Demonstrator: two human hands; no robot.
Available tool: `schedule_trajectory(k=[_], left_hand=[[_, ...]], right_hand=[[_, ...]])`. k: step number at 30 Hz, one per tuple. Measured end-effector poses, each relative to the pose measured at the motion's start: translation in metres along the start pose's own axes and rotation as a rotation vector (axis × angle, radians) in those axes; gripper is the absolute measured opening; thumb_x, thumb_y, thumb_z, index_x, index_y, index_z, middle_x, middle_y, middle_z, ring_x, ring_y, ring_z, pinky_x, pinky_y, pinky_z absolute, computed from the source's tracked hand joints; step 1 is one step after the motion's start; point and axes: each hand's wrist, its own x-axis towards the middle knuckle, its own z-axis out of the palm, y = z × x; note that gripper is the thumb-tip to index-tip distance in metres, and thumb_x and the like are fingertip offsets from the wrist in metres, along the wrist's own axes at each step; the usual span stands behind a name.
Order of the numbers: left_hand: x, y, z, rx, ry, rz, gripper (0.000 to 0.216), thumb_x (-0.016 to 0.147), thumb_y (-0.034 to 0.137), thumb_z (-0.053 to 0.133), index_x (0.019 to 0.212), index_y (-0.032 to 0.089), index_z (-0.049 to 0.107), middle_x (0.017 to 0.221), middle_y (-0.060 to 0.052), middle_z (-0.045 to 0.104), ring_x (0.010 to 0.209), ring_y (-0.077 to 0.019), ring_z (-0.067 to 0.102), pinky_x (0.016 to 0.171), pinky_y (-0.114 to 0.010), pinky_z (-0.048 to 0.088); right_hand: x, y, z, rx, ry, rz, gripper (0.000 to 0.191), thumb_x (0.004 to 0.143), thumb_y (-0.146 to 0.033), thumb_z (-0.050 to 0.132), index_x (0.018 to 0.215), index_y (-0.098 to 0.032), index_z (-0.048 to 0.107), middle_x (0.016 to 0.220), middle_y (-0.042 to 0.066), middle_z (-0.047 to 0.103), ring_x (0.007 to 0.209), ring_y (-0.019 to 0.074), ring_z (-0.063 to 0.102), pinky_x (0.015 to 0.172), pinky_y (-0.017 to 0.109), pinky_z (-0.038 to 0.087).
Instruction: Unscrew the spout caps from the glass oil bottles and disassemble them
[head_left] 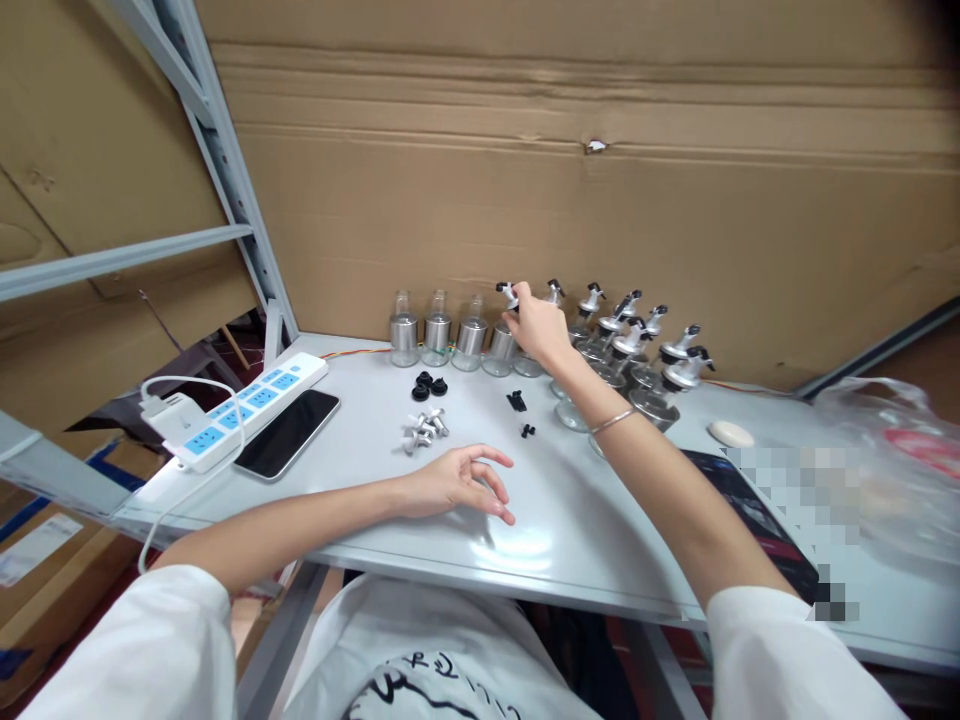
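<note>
Reaching to the back of the worktop (540,530), the right hand (540,325) pinches a bottle's (501,345) spout (507,292). Glass looks breakable and slippery; hold its metal middle. Left hand (457,480) rests loosely open, holding nothing.

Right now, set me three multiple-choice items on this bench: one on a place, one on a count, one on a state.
1. Where does the phone lie?
A. beside the power strip
B. behind the bottles
C. on the plastic bag

2. How many bottles without pour spouts stand at the left end of the row?
A. one
B. three
C. six

3. What is the left hand doing?
A. gripping a bottle
B. resting on the table, holding nothing
C. lifting the phone

Key:
1 A, the phone sits right against the strip's near side.
2 B, three open-necked bottles stand left of the right hand.
3 B, its fingers are loosely curled and hold nothing, while the right hand pinches a spout atop a bottle.
</note>
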Motion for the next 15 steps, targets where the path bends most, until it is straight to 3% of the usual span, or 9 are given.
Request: schedule_trajectory(k=[4, 8, 11, 15], left_hand=[[0.000, 0.000, 0.000, -0.013, 0.000, 0.009, 0.056, 0.060, 0.019, 0.083, 0.107, 0.017, 0.052, 0.077, 0.002, 0.064, 0.076, -0.0179, 0.071, 0.075, -0.027, 0.044], [0.001, 0.003, 0.002, -0.072, -0.006, -0.018, 0.052, 0.064, 0.024, 0.081, 0.105, 0.016, 0.052, 0.077, 0.000, 0.064, 0.076, -0.0195, 0.070, 0.079, -0.032, 0.046], [0.001, 0.006, 0.002, -0.102, -0.036, -0.046, 0.051, 0.066, 0.027, 0.079, 0.106, 0.015, 0.051, 0.080, -0.002, 0.065, 0.076, -0.0201, 0.070, 0.080, -0.034, 0.045], [0.003, 0.005, 0.000, -0.170, -0.026, -0.038, 0.050, 0.073, 0.033, 0.073, 0.112, 0.020, 0.045, 0.091, -0.005, 0.064, 0.078, -0.0202, 0.069, 0.074, -0.033, 0.044]], right_hand=[[-0.005, -0.003, -0.001, 0.039, 0.012, -0.037, 0.035, 0.089, -0.030, 0.044, 0.121, -0.014, 0.048, 0.107, 0.015, 0.066, 0.081, 0.0270, 0.062, 0.063, 0.031, 0.038], [-0.034, -0.006, -0.002, 0.116, 0.268, -0.098, 0.030, 0.090, -0.033, 0.046, 0.111, -0.014, 0.055, 0.123, 0.017, 0.057, 0.104, 0.0285, 0.055, 0.082, 0.038, 0.039], [-0.074, -0.015, -0.010, 0.179, 0.407, -0.249, 0.025, 0.087, -0.038, 0.053, 0.096, -0.016, 0.060, 0.110, 0.014, 0.061, 0.100, 0.0265, 0.052, 0.085, 0.039, 0.036], [-0.127, -0.032, -0.023, 0.338, 0.443, -0.443, 0.020, 0.085, -0.039, 0.057, 0.086, -0.019, 0.059, 0.093, 0.009, 0.063, 0.089, 0.0222, 0.053, 0.081, 0.038, 0.037]])
